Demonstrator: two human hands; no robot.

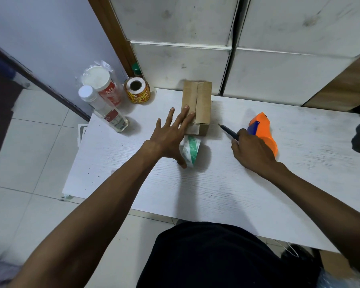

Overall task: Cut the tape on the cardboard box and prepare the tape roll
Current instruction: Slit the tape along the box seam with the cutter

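Tape roll [192, 151] with unreadable green print, beside cardboard box [197, 104].

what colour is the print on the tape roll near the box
Green print on white tape; the tape roll shows in the head view, partly behind the left hand.

Cardboard box [197, 104]: you have one small brown carton lying flat on the white table [216, 183], near its far edge, long side running away from you. A seam runs lengthwise down the top panel, with clear tape over it; a pale patch shows on the near end face. Flaps lie closed.

Tape roll [191, 151]: you have one roll of white tape printed with green bands, standing on edge and tilted, just in front of the box's near end. Part of the roll is covered, so its core and loose end cannot be made out.
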